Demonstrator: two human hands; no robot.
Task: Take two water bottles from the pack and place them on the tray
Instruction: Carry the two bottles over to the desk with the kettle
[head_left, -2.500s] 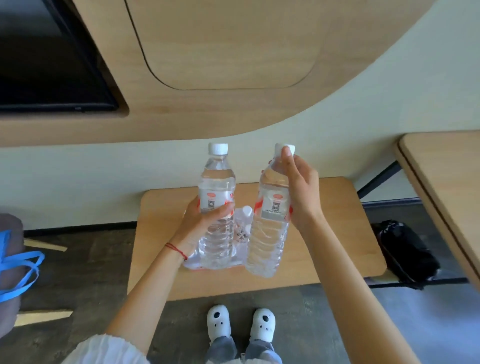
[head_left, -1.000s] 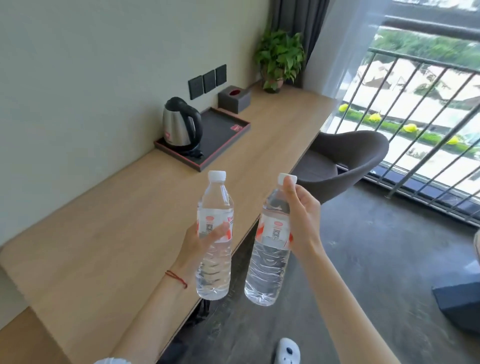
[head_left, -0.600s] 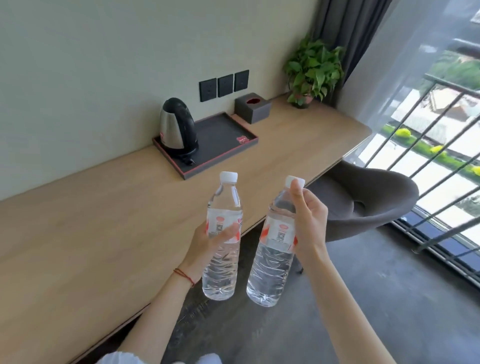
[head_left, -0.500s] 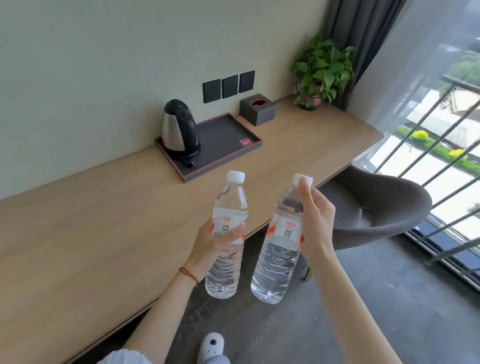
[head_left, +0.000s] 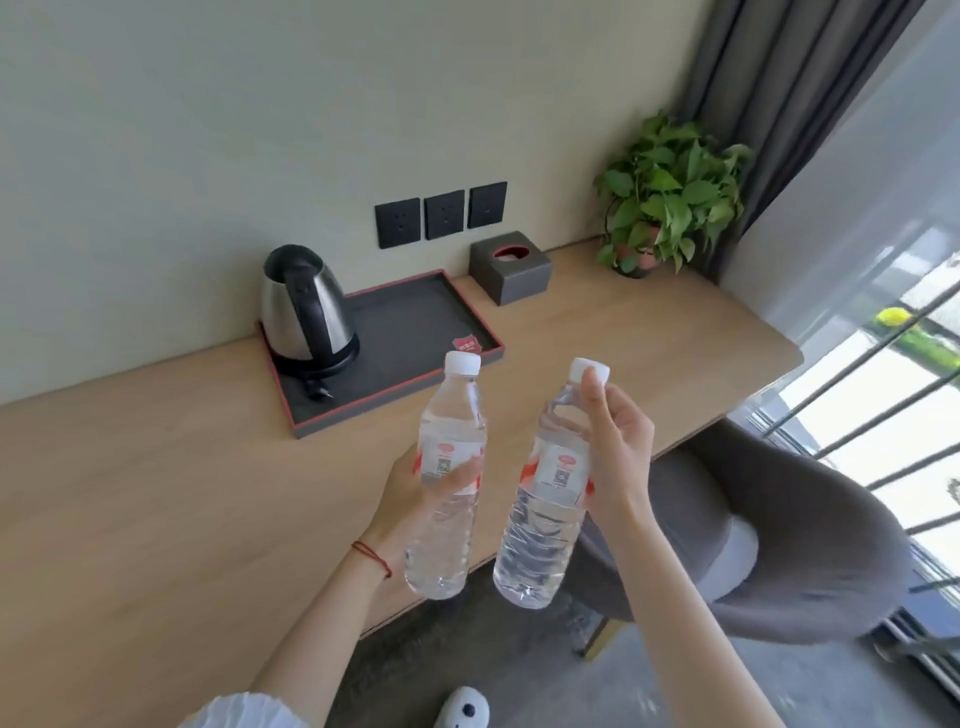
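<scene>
Two water bottles: left bottle (head_left: 448, 483) gripped at the label by left hand (head_left: 415, 499), fingers wrapped round it; right bottle (head_left: 550, 488) gripped at the shoulder by right hand (head_left: 615, 457), forefinger up by the cap. Both upright, in the air over the desk (head_left: 156, 493) edge. Tray (head_left: 415, 322) closer and fuller in view than half a second ago, kettle (head_left: 306, 312) on its left half, right half bare. Carry nearly done; placing not yet begun.

A hotel room: a long wooden counter (head_left: 156, 493) bears an electric kettle (head_left: 306, 312) on a black tray (head_left: 415, 332), a tissue box (head_left: 511, 267) and a potted plant (head_left: 670, 192) beside curtains (head_left: 779, 78).
</scene>
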